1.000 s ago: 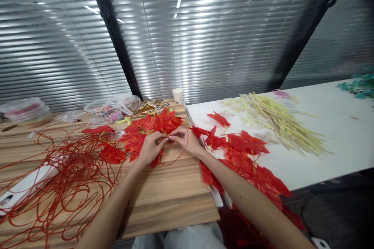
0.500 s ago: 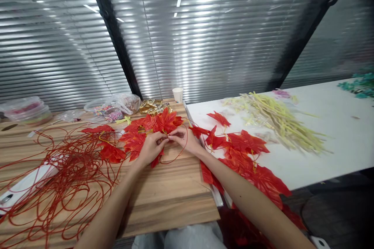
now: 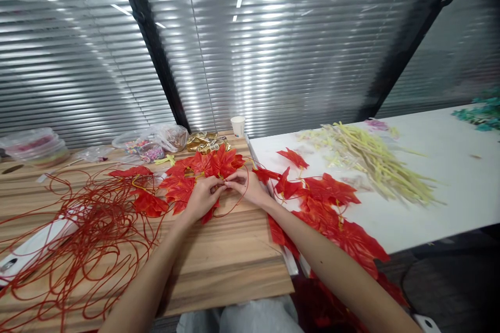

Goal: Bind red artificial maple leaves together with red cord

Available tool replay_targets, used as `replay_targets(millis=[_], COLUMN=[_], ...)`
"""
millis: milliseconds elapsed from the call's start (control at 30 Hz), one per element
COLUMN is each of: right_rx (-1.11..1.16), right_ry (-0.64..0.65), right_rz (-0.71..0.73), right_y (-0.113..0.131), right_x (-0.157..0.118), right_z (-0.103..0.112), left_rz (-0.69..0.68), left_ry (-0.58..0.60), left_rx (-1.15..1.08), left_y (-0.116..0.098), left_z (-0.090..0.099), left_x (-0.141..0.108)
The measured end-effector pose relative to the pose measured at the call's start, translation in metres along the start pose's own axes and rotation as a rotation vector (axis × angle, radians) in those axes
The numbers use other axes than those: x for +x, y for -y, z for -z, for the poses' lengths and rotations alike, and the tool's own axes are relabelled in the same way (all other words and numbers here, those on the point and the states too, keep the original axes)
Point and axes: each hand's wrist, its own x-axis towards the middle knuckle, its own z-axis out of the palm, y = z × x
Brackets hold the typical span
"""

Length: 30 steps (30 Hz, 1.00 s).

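The bunch of red leaves (image 3: 221, 162) lies on the wood-patterned table (image 3: 234, 270), close to its right edge. At the bunch's near side, the left hand (image 3: 203, 196) and right hand (image 3: 248, 187) meet at their fingertips, each grip closed in a pinch; whether they hold stem or cord is too small to tell. Both hands keep the same place and pose as in the earlier frames, while the thin loop of red cord by the right hand has drawn in slightly. To the left, a tangle of red cord (image 3: 97, 218) spreads over a white handle (image 3: 39, 250), with two leaves at its far side. To the right, more red leaves (image 3: 328, 190) trail across the white table (image 3: 449, 166) and down over its near edge, unchanged. Farther out stand a paper cup (image 3: 238, 127), gold wrappers (image 3: 203, 142), plastic bags (image 3: 172, 138) and stacked clear tubs (image 3: 35, 146); yellow strips (image 3: 375, 161) lie on the white table.
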Motion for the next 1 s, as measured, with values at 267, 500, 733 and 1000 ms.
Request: replay_targets(millis=[267,500,733,1000], right_rx=[-0.049,-0.060,-0.084,-0.019], right_ry=[0.008,0.012,0.012,0.032], right_rz=[0.026,0.030,0.037,0.025], right_y=[-0.0011,-0.0012,-0.0002,-0.0022], right_x=[0.0006,0.0012,0.0012,0.0014], right_z=[-0.0011,-0.0016,-0.0015,-0.0029], left_rz=[-0.029,-0.036,-0.040,-0.031], left_ry=[0.030,0.043,0.044,0.042], left_rx=[0.028,0.045,0.056,0.033], left_y=[0.0016,-0.0002,-0.0002,-0.0008], left_z=[-0.0019,-0.0009,-0.0015,-0.0001], left_x=[0.0000,-0.0003,-0.0001,-0.0002])
